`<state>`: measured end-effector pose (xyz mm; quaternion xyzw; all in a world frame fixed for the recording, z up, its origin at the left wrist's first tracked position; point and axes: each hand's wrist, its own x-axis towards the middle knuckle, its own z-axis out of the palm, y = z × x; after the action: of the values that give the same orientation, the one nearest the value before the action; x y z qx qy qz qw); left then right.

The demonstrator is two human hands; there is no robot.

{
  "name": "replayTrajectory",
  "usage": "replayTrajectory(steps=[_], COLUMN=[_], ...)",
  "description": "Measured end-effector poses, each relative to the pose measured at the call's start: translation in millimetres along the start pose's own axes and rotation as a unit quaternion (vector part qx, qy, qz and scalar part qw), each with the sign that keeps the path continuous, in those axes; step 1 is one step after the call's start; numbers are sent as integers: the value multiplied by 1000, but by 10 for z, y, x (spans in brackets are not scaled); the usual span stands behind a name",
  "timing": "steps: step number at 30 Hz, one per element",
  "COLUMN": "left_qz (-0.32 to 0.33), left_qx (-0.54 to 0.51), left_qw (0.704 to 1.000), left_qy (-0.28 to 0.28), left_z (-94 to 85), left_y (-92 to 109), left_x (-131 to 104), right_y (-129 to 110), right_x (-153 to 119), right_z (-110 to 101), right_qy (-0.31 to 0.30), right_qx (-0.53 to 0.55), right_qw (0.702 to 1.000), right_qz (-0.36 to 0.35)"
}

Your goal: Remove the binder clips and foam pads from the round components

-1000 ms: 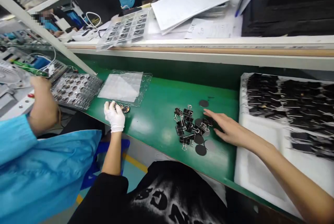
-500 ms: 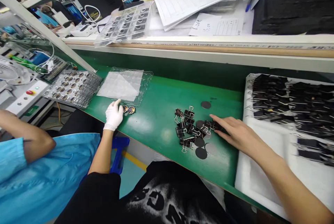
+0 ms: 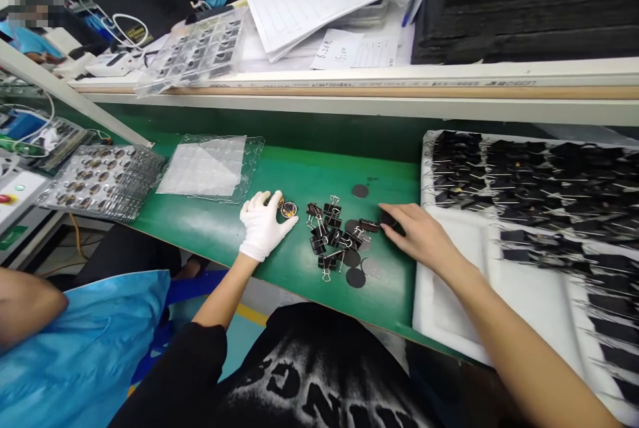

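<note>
My left hand, in a white glove, curls its thumb and fingers around two small round metal-rimmed pieces that look like watch faces, low on the green bench. Part of the rear piece is hidden by the fingers. My bare right hand pinches a thin black disc between thumb and fingers, just right of a black binder clip. Between my hands lies a loose heap of black binder clips. Several more black discs lie flat among and below them; a lone disc sits behind.
A white foam tray with rows of black clips stands at the right. At the left are a clear plastic tray with white sheets and stacked trays of round pieces. A shelf edge crosses behind. A co-worker's blue sleeve is close on the left.
My left hand has moved right, bringing the two round pieces along the bench toward the clips. My right hand has drawn slightly away from the heap, and the black disc now shows in it. The view has shifted right.
</note>
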<state>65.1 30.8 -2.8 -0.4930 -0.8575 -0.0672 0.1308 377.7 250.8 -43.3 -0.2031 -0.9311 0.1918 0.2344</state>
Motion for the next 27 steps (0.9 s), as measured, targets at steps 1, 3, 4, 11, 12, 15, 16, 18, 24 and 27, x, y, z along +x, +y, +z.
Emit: replayTrajectory(steps=[1, 3, 4, 11, 12, 15, 16, 18, 24, 27], left_qz=[18, 78, 112, 243, 248, 225, 208, 190, 329, 375], left_qx=[12, 33, 40, 28, 22, -5, -19, -49, -100, -123], left_qw=[1000, 996, 991, 961, 961, 972, 977, 980, 939, 919], left_qy=[-5, -35, -56, -130, -120, -65, -40, 5, 8, 26], left_z=[-27, -93, -122, -102, -96, -151, -197, -317, -575, -562], left_y=[11, -8, -29, -105, -106, -62, -15, 159, 1088, 1442], left_x=[85, 270, 365, 811, 841, 919, 936, 941, 756, 704], right_y=[-15, -55, -82, -288, -303, -331, -342, -375, -507, -532], right_x=[12, 40, 56, 171, 181, 191, 189, 183, 159, 131], right_z=[-18, -69, -102, -323, -341, -366, -366, -359, -279, -214], right_qy=[16, 54, 74, 80, 59, 16, 17, 36, 75, 136], right_qx=[22, 76, 109, 567, 612, 666, 669, 669, 620, 506], right_qw=[1000, 994, 986, 760, 722, 674, 675, 684, 748, 832], right_qz=[15, 63, 97, 307, 317, 320, 312, 289, 224, 183])
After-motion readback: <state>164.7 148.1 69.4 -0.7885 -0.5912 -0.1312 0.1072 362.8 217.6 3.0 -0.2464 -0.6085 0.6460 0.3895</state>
